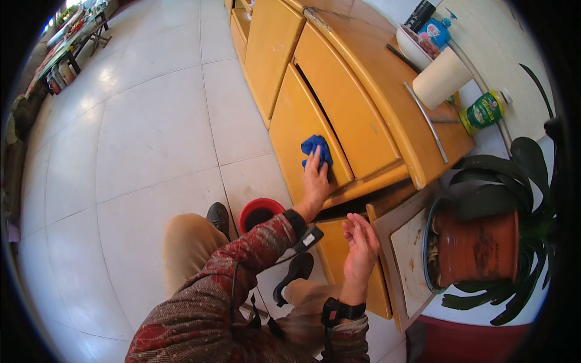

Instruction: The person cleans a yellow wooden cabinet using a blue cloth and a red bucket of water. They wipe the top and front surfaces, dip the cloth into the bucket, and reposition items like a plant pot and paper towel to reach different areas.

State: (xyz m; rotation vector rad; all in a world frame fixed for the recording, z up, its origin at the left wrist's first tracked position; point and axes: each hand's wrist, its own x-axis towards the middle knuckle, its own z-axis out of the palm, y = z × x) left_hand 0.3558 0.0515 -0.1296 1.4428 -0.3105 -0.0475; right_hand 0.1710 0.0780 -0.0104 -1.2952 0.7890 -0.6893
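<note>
My left hand [316, 180] presses a crumpled blue cloth [317, 149] against a yellow cabinet door [304, 136], its fingers spread over the cloth. To the right, my right hand [361, 247] hangs in the air with loosely bent fingers and nothing in it. It is close to the cabinet's corner, beside a raised panel [410, 254] with a pale face. Below my left wrist, a red bucket [244, 221] with a dark inside stands on the floor, partly covered by my sleeve.
The cabinet top [357, 33] holds a paper roll [442, 78], a green bottle [484, 112], a white bowl [414, 48] and a blue pump bottle [434, 34]. At the right stands a plant in an orange-brown pot [478, 245]. A low table [72, 51] is far left on the tiled floor [145, 139].
</note>
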